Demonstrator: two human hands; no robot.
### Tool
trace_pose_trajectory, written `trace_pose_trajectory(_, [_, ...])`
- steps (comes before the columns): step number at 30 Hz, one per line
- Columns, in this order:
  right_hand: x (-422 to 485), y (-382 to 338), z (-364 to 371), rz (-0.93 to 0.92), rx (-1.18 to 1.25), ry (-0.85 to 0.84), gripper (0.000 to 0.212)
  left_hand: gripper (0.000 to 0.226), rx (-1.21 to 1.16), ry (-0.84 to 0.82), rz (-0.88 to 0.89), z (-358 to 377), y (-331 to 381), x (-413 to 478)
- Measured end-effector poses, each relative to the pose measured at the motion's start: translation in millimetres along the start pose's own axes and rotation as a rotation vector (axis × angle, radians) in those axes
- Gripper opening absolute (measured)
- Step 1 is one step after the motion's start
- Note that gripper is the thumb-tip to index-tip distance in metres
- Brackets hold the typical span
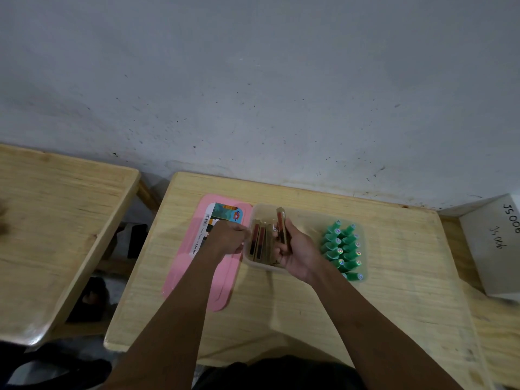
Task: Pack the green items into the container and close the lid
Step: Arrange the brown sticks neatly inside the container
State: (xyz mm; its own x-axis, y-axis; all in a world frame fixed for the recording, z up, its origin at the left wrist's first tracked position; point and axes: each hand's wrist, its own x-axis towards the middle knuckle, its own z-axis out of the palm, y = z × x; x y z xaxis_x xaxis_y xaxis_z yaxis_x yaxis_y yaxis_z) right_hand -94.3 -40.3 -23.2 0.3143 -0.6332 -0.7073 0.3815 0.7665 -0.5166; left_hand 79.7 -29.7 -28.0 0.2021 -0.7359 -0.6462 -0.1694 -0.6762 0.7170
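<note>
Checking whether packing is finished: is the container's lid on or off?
Off. The pink lid lies flat on the table, left of the open clear container, whose contents show from above.

A wooden table (309, 305) bears a pink lid (197, 277) beside a clear container (309, 213).

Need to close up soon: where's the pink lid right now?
In the head view, the pink lid lies flat on the table, just left of the clear container, partly under the left hand.
</note>
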Motion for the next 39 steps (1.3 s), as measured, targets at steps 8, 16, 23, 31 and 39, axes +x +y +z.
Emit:
trace_pose_trajectory(8, [3.7,6.7,11.5,-0.147,-0.575,0.132,0.034,0.009,-0.010,0.003,-0.007,-0.3,-0.8,2.7])
trace_pose_trajectory(16, [36.5,17.7,17.1,-0.306,-1.273,0.279,0.047,0.006,0.001,0.024,-0.002,0.8,-2.4,3.9])
trace_pose_trajectory(23, [54.2,27.3,28.4,-0.340,-1.451,0.437,0.033,0.014,0.028,0.032,0.004,1.2,-2.2,6.2])
trace_pose_trajectory(31, [56.4,18.0,29.1,-0.377,-1.472,0.385,0.027,0.012,0.029,0.036,0.004,0.7,-2.0,4.4])
trace_pose_trajectory(39, [34.7,-5.3,11.0,-0.444,-1.646,0.319,0.023,0.005,0.015,0.006,0.008,-0.2,-0.7,1.8])
